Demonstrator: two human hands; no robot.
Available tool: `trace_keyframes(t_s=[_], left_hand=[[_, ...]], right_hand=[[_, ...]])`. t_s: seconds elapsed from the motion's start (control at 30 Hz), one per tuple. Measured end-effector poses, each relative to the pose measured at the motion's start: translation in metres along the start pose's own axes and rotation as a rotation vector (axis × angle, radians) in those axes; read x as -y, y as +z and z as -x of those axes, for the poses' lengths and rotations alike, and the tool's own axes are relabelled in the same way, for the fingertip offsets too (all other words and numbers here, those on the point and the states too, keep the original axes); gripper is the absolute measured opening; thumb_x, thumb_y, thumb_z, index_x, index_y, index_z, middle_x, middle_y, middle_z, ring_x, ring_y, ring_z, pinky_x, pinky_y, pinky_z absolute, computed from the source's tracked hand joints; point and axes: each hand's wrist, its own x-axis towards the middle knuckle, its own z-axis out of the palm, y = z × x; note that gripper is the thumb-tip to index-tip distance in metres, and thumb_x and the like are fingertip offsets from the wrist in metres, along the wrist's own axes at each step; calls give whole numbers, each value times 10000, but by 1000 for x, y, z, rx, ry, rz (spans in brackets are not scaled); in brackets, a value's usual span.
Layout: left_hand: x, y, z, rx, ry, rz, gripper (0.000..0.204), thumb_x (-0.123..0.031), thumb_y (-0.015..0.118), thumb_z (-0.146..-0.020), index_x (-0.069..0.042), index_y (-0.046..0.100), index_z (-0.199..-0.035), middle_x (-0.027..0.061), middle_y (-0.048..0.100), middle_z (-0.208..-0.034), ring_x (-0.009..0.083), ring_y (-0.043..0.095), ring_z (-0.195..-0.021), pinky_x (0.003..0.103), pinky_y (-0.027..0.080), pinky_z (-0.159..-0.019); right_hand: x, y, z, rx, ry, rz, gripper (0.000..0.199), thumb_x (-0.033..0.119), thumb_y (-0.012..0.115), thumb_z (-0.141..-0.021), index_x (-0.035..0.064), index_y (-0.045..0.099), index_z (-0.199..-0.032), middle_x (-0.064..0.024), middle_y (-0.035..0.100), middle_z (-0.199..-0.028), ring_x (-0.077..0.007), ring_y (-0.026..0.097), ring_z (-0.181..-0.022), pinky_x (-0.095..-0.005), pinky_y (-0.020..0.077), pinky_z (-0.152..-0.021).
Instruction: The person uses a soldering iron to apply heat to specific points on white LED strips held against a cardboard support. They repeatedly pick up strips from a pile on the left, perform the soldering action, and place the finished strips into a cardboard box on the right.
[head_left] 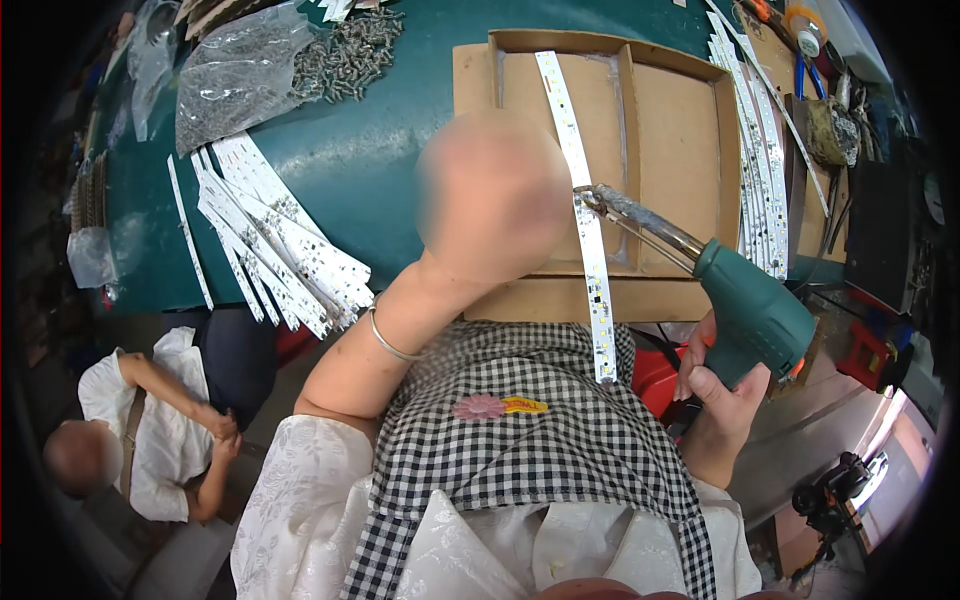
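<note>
Head view: the right hand (722, 375), at about four o'clock in the picture, is wrapped tightly round the grip of a green soldering gun (745, 305). The gun's metal tip points toward ten o'clock and meets the long white LED strip (588, 215) roughly halfway along its length. The strip lies lengthwise from twelve to six o'clock across a shallow cardboard tray (680, 130) on the green table (390, 170), its near end hanging over the checked apron (540, 440).

The left hand (492, 195) is raised near the centre, just at nine o'clock of the tip; it is blurred, so I cannot tell whether its fingers are spread or pinching anything. A metal bangle (388, 343) sits on that wrist.

At nine o'clock lies a fanned pile of loose LED strips (275, 245); at eleven, a heap of screws (345, 52) beside a clear plastic bag (235, 75). More strips (760, 160) lie at two o'clock, and another person (150, 440) sits at eight o'clock.

To solder well here, I judge the tip should rest squarely on the pad, the strip held flat and steady, with fingers kept off the hot barrel.
</note>
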Motion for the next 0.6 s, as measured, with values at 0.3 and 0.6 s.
trace_keyframes(t_s=[0.3, 0.6], left_hand=[[1, 1, 0, 1, -2, 0, 144, -55, 826, -670, -123, 757, -778, -30, 669, -750, 154, 639, -868, 405, 368, -945], [1, 0, 0, -3, 3, 4, 140, -57, 826, -674, -121, 760, -779, -27, 663, -738, 158, 642, -858, 393, 372, -933]], right_hand=[[4, 6, -4, -38, 2, 22, 677, -52, 719, -783, -87, 413, -1387, -177, 549, -1040, -190, 589, -770, -275, 558, -535], [0, -6, -2, 2, -6, 56, 696, -37, 741, -760, -96, 424, -1377, -157, 560, -977, -167, 587, -668, -270, 541, -520]])
